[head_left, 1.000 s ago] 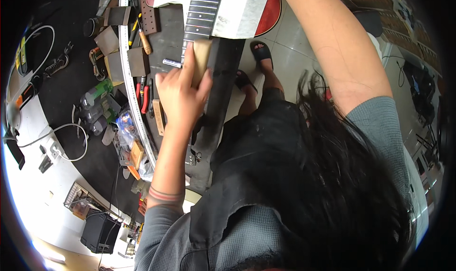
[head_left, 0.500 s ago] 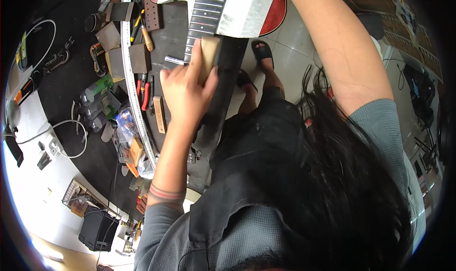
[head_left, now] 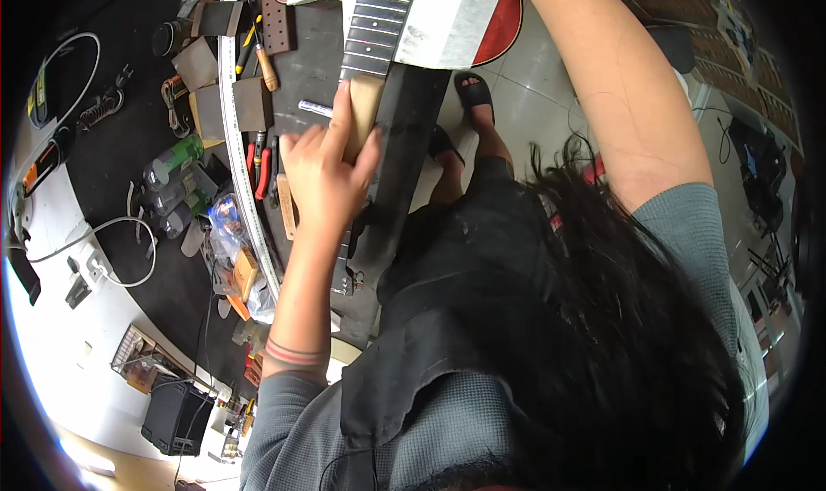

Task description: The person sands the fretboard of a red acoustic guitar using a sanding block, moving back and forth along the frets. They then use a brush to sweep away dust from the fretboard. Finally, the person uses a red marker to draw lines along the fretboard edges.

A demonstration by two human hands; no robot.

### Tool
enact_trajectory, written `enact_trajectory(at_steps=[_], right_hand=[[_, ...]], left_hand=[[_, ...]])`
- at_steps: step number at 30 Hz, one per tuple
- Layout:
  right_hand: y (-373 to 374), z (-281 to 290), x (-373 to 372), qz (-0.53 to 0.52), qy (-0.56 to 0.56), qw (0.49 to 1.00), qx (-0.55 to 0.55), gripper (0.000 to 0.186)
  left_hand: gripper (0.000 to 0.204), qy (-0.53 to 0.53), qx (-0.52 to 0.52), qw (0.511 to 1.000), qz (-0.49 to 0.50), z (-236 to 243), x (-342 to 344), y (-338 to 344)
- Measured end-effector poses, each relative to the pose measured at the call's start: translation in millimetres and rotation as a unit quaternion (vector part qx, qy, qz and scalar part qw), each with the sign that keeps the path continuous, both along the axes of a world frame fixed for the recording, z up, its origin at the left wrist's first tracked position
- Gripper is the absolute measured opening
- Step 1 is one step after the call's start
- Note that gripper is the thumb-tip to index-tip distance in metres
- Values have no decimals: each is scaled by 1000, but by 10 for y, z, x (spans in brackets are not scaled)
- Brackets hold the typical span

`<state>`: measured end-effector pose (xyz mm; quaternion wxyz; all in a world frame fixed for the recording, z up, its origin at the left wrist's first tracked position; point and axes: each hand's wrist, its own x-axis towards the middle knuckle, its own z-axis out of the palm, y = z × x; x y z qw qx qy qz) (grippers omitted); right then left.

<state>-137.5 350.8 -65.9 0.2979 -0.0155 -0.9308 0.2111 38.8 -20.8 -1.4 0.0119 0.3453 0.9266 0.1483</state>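
An electric guitar lies on the bench with its body (head_left: 495, 35) at the top of the view, red at the edge and masked with pale tape or paper. Its dark fretboard (head_left: 373, 37) with metal frets points back toward me. My left hand (head_left: 329, 171) is closed around a light wooden block (head_left: 366, 102), its index finger stretched along the block's side. The block rests on the neck, and hand and block hide the frets beneath. Past the guitar's body my right forearm runs out of the top edge, so my right hand is out of sight.
Left of the neck lie a small silvery tube (head_left: 316, 108), red-handled pliers (head_left: 263, 172), a wooden-handled tool (head_left: 267, 67) and a small wooden piece (head_left: 286, 207). A long metal ruler (head_left: 229, 86) crosses the dark bench. Brown sanding pads (head_left: 251, 104) and green-tinted bottles (head_left: 176, 164) sit beyond.
My left hand and the wooden block have moved along the neck toward me and slightly left, uncovering more frets near the body. The right arm has barely shifted.
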Motion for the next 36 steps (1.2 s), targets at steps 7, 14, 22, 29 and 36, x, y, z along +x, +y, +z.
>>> enact_trajectory(at_steps=[7, 14, 22, 29, 36], right_hand=[[-160, 156, -47, 16, -16, 1000, -22, 56], [-51, 56, 28, 0, -15, 1000, -22, 54], [-172, 163, -40, -1, -23, 1000, -10, 55], [1, 10, -2, -12, -8, 1000, 1, 54], [-197, 154, -45, 21, 2, 1000, -11, 54]], left_hand=[[49, 62, 100, 992, 37, 162, -1053, 1331], [75, -14, 23, 1000, 6, -23, -69, -43], [53, 38, 81, 996, 19, 112, -1022, 1245], [68, -24, -14, 1000, 4, 69, -107, -26], [53, 70, 105, 991, 32, 91, -1205, 1340]])
